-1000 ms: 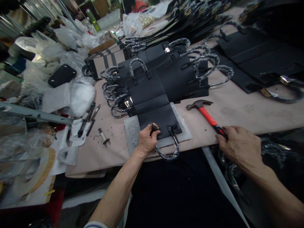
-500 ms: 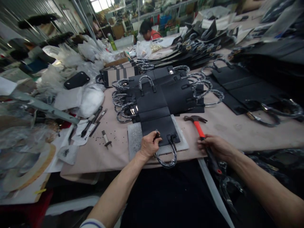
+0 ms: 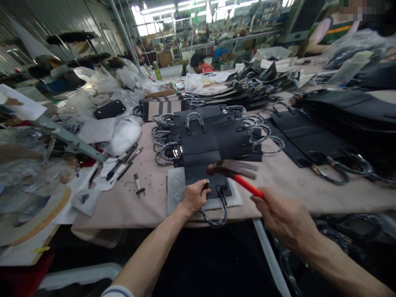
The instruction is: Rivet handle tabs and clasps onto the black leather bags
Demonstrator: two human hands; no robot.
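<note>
My left hand (image 3: 195, 197) is closed around a short metal punch (image 3: 207, 182), whose top shows above the thumb and finger. It rests on the black leather bag panel (image 3: 195, 174), and the punch's lower end is hidden. Under the panel lies a pale stone slab (image 3: 175, 190). A plastic-wrapped bag handle (image 3: 221, 222) loops from the panel's near end over the table edge. In my right hand (image 3: 286, 214) is a claw hammer (image 3: 250, 186) with a red handle. Its blurred head is raised above the panel, close to the punch and apart from it.
Stacked bag panels with wrapped handles (image 3: 261, 136) lie beyond the slab. More black panels (image 3: 312, 140) are on the right. Another metal tool (image 3: 139, 186) and small dark bits lie at left, near plastic bags (image 3: 126, 134). Two other people sit or stand farther back.
My right hand has lifted the hammer up and to the left, from beside the slab to over the panel. My left hand stays at the same spot on the panel. The view has tilted up.
</note>
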